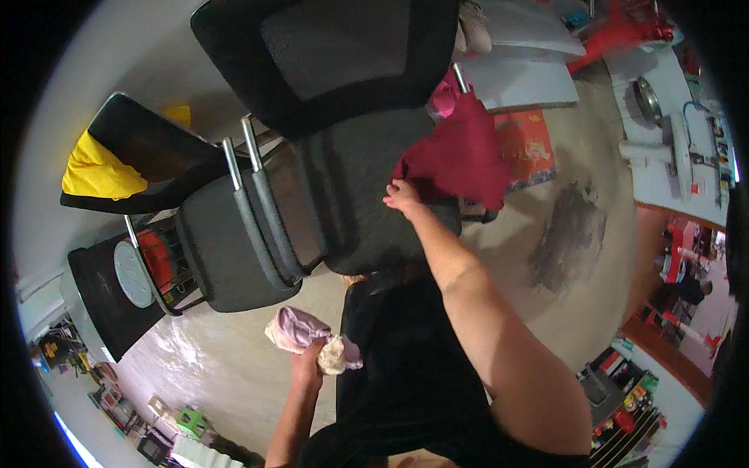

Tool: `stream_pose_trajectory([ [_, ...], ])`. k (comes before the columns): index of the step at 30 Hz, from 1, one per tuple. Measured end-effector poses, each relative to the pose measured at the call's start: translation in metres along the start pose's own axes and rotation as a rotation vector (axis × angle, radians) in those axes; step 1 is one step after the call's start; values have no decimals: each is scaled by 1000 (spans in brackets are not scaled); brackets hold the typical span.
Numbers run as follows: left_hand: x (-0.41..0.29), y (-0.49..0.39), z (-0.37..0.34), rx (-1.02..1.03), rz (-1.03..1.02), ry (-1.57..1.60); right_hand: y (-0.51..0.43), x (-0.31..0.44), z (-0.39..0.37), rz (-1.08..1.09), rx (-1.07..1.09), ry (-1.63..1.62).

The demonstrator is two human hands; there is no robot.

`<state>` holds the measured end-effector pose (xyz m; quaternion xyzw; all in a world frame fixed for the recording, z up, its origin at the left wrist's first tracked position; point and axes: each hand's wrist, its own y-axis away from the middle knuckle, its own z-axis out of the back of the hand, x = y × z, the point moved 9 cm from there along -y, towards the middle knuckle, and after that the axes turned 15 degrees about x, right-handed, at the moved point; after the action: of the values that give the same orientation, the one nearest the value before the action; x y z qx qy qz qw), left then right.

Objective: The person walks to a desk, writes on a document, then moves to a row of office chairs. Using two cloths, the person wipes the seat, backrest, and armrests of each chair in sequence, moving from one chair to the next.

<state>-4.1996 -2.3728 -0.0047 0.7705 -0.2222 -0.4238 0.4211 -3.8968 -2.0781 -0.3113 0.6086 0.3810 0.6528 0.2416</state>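
Observation:
My left hand (306, 362) holds a bunched pale pink and cream cloth (301, 327) low over the floor, left of my black clothing. Ahead, my right hand (402, 197) is at the lower left edge of a dark red cloth (459, 155). That cloth hangs over the right armrest of a black office chair (374, 222) with a mesh back. My fingers overlap the cloth's edge, and whether they grip it is unclear. A second black chair (234, 251) stands to the left, with a yellow cloth (99, 167) draped over its backrest.
A round grey lid or stool top (133, 274) and a red container (158, 260) sit beside the left chair. Beyond the chairs is a white board (521, 85) above a red printed sheet (524, 146). A green stool (192, 422) is at lower left; a shelf rack (626, 430) is at lower right.

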Motion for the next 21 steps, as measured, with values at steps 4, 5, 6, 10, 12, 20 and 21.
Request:
stream_pose_trajectory([
  [4,27,0,-32,-82,82,68,6,15,9,152,-106,169],
  [5,26,-3,-52,-14,26,65,18,21,12,229,-80,-283],
  [6,27,-4,-72,38,-13,54,41,17,15,208,-81,-724],
  [10,42,-8,-122,22,93,46,154,127,33,299,281,-981],
  [12,42,-14,-147,82,70,53,224,197,71,433,343,-790],
  [20,22,-31,-189,122,-77,-18,491,407,311,1084,-632,-40],
  [21,15,-31,-193,139,-128,-18,511,418,329,1120,-684,-72],
])
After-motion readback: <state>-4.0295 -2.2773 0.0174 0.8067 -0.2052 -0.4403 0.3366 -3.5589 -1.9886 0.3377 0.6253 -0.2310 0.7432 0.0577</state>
